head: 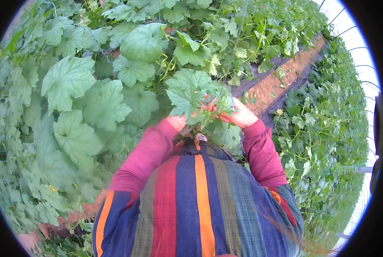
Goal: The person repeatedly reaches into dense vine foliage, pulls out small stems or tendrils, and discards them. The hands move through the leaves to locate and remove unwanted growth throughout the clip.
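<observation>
Both my hands meet at a leafy vine shoot [223,100] just in front of my chest. My right hand [242,115] comes in from the right, its fingers closed around the shoot. From the other side, my left hand [177,122] reaches in under a broad lobed leaf [189,91], which hides most of it. Its fingertips show past the leaf, bent against the stem close to the right hand's fingers. Exactly what the fingertips pinch is too covered to make out.
Dense vines with large leaves [106,104] crowd the left and front. On the right, another vine row [310,128] runs along a strip of reddish soil [284,75] edged with dark ground sheet [268,74]. Thin strings hang among the leaves. Hoops of a greenhouse frame [366,66] curve along the far right.
</observation>
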A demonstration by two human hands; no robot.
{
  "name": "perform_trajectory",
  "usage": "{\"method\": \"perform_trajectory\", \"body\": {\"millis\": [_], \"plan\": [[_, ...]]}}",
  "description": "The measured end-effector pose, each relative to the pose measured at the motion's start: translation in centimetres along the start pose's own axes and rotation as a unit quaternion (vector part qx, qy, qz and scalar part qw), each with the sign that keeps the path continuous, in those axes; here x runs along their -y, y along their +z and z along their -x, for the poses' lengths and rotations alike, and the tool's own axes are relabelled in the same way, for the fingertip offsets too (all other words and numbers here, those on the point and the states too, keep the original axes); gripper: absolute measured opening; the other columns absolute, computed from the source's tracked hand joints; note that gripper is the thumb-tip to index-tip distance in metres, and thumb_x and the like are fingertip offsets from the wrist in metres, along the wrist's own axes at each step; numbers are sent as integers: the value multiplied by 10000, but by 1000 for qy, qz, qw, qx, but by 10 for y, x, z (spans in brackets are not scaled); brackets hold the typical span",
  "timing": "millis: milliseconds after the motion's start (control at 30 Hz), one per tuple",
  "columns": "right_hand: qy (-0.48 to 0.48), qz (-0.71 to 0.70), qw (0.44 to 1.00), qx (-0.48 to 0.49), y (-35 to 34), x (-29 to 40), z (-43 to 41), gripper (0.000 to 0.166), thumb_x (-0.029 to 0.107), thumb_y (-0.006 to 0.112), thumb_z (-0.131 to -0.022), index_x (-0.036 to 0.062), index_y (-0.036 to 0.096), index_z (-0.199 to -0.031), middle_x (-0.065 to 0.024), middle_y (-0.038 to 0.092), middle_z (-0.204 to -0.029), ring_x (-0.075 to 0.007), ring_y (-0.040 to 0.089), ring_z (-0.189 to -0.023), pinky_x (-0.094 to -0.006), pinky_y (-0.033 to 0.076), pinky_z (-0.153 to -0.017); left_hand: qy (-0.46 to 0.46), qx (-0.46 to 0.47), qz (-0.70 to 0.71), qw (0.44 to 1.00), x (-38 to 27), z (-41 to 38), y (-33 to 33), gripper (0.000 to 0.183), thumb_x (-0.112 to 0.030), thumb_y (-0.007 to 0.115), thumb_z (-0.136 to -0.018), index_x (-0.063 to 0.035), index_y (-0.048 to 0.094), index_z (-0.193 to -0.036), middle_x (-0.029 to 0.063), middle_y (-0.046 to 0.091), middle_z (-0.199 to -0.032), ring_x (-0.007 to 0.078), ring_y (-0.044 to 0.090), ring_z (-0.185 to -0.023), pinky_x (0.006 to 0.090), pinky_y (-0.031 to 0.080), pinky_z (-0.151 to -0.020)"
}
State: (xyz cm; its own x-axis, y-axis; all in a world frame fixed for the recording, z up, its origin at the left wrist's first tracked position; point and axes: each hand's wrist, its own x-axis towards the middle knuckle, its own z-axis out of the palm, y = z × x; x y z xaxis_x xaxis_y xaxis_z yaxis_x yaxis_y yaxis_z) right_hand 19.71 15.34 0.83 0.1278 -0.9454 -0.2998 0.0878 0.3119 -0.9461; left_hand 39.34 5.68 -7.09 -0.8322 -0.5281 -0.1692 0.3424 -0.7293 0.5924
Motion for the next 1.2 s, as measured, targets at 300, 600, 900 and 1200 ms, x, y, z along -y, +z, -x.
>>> {"method": "perform_trajectory", "body": {"millis": [300, 600, 900, 1200], "plan": [[83, 133, 956, -248, -5, -20, 27, 85, 37, 558, -814, 90, 583, -874, -12, 622, -773, -60, 515, -585, -202, 381, -477, -40, 20, -262, 964, -9, 1, 1, 438, -181, 775, -748, -81, 589, -1131, 19, 621, -1024, 124, 577, -930, 305, 469, -828], [-170, 195, 963, -80, 74, 102, 12, 270, 134, 564, -891, 50, 559, -1148, -59, 640, -1035, -63, 559, -697, -217, 475, -598, -15, -27, -159, 987, -22, 4, 16, 358, -236, 704, -815, -106, 547, -1110, 0, 591, -992, 125, 565, -922, 277, 436, -707], [-136, 40, 986, -84, 3, 104, -20, 163, 171, 539, -927, 35, 590, -1002, -92, 671, -947, -23, 432, -499, -188, 390, -491, 14, 168, -486, 857, -64, -1, -4, 496, -183, 699, -810, -46, 516, -1250, 45, 571, -1180, 173, 513, -1088, 316, 392, -951], [-28, 3, 990, -135, -140, 48, -211, 401, 239, 520, -934, 40, 457, -1277, -63, 559, -1210, -126, 580, -820, -251, 476, -656, -218, -11, -267, 939, 11, -75, -52, 656, -79, 680, -810, -80, 349, -1377, 42, 505, -1254, 166, 517, -1033, 300, 442, -894]]}}
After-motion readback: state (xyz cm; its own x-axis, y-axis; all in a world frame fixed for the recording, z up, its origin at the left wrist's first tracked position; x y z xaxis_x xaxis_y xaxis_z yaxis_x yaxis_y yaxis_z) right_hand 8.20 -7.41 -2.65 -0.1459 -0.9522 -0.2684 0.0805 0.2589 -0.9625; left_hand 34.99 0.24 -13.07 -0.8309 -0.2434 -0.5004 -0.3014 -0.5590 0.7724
